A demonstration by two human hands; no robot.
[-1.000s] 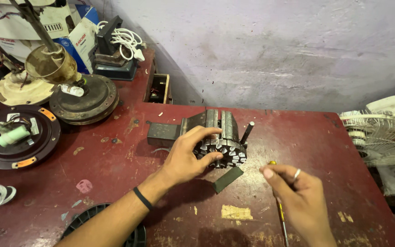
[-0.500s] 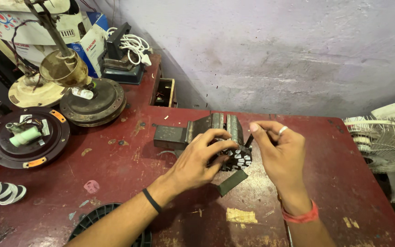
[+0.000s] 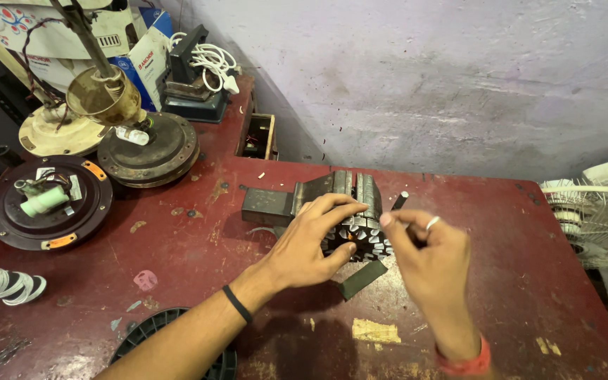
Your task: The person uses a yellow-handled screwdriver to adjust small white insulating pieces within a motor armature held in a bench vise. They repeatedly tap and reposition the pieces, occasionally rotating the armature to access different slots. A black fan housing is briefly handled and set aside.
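A motor stator core (image 3: 362, 191), a ring of metal laminations with pale slot liners, lies on the red table (image 3: 177, 281). My left hand (image 3: 311, 243), with a black band on the wrist, grips it from the left, fingers over its top. My right hand (image 3: 427, 264), wearing a ring and a red wristband, is at the core's right rim with thumb and forefinger pinched. Whether anything thin sits between them I cannot tell. A dark metal block (image 3: 265, 205) touches the core on the left. A short dark rod (image 3: 400, 200) and a dark flat strip (image 3: 364, 278) lie beside it.
Two ceiling-fan motor housings (image 3: 148, 146) and a dark round plate with a green part (image 3: 47, 204) stand at the left. A white cable (image 3: 209, 60) lies on a black device at the back, beside a small open box (image 3: 258, 137). A fan guard (image 3: 599, 218) is at the right, a black grille (image 3: 142, 338) in front.
My right hand rose from the table's near right, where it held a thin stick, to the stator's right rim. The left hand stays on the core.
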